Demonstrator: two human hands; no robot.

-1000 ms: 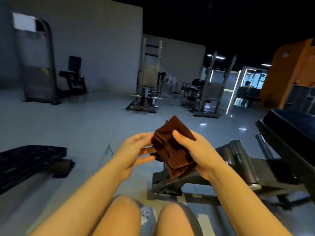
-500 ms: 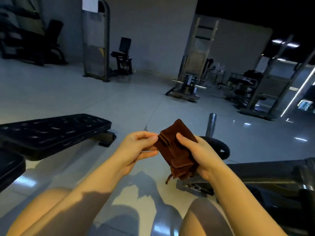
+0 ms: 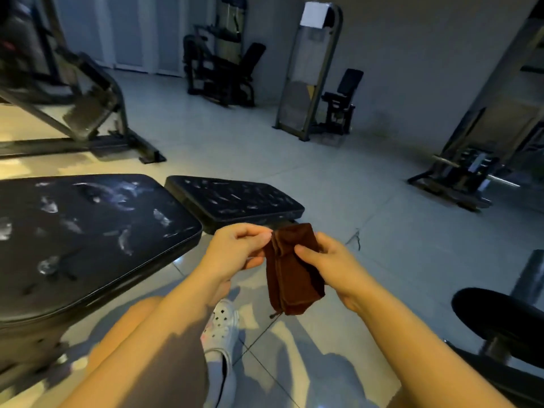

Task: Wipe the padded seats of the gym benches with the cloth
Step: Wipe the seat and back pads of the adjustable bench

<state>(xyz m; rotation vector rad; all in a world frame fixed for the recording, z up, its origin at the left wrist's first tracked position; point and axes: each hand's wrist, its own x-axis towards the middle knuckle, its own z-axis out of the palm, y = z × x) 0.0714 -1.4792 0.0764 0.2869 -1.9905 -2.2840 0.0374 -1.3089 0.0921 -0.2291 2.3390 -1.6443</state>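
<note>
A folded brown cloth (image 3: 290, 270) hangs between both hands at the centre of the view. My left hand (image 3: 235, 250) pinches its upper left edge between thumb and fingers. My right hand (image 3: 329, 263) grips its right side, thumb on the front. To the left lies a black padded bench with worn, scuffed vinyl: a wide pad (image 3: 79, 237) close by and a smaller pad (image 3: 235, 200) just beyond it. The cloth is held in the air to the right of the wide pad and touches neither pad.
A black round pad on a post (image 3: 497, 316) stands at the lower right. Weight machines (image 3: 318, 78) line the far wall, and an angled frame (image 3: 88, 104) stands at the upper left. Pale tiled floor (image 3: 338, 184) stretches ahead. My leg and a white clog (image 3: 222, 322) are below.
The view has swung left, bringing the padded bench from the far left to close beside my hands. The cloth now hangs longer, and my left hand pinches its edge.
</note>
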